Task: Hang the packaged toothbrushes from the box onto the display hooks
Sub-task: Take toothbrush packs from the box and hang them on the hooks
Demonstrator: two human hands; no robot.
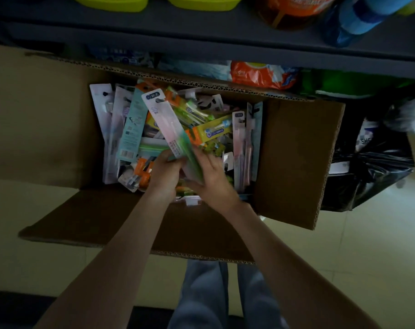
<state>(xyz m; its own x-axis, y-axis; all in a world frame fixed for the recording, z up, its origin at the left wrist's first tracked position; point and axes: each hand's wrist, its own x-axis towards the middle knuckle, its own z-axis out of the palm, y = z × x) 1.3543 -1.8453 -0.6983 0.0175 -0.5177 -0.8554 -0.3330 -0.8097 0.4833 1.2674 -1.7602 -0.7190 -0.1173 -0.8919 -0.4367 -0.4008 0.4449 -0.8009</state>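
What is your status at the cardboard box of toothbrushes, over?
Left hand grips long pink-and-green toothbrush pack, tilted above pile. Right hand flat against its lower end. Brown cardboard box full; display hooks out of view.

way in: box [296, 162] top is wide open from above | in the way: shelf [201, 43] over the far edge | right: black bag [372, 176] close by

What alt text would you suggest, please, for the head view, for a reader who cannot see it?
A person reaches into an open box full of toothbrush packs; the left hand grips a pink pack and the right hand touches it. Stocked shelves stand behind.
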